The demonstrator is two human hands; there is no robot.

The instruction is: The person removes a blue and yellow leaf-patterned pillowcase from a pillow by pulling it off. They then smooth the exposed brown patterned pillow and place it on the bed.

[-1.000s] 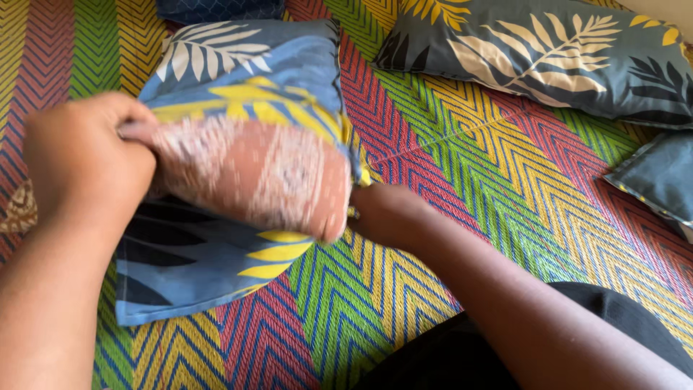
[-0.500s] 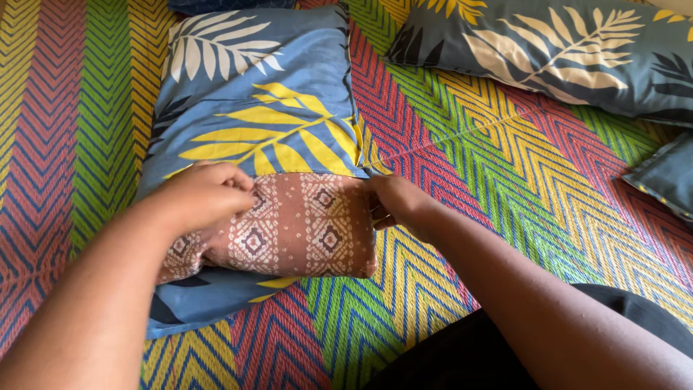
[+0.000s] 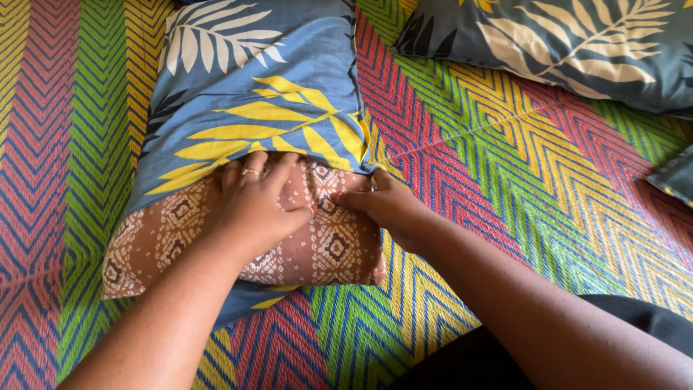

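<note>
Woven plastic matting (image 3: 505, 166) covers the whole floor, ribbed to the eye and banded in zigzag stripes of red, green, yellow and blue.

On it, the left hand (image 3: 249, 206) lies palm down with its fingers spread and flat, pressing on a brown pillow (image 3: 180, 235); a thin ring sits on one finger. The fingertips reach the edge of a blue pillowcase (image 3: 245, 87), where the cloth opening meets the pillow. The right hand (image 3: 382, 206) is at the pillow's right corner, its thumb and fingers pinched together on the hem of the pillowcase just beside the left hand's fingers.

The brown pillow is soft and plump, rectangular, its cotton-like cover printed with pale diamond and square motifs. Its far end is tucked inside the pillowcase; the near half lies bare on the lower flap of the case.

The pillowcase is smooth thin fabric, blue with large leaf fronds in yellow, cream and dark navy, lying flat and slightly rumpled.

Counted: one brown pillow, one pillowcase being filled, one stuffed leaf-print pillow (image 3: 563, 43) at the top right, and a corner of another grey-blue cushion (image 3: 675, 180) at the right edge. Dark clothing (image 3: 462, 361) shows at the bottom.
</note>
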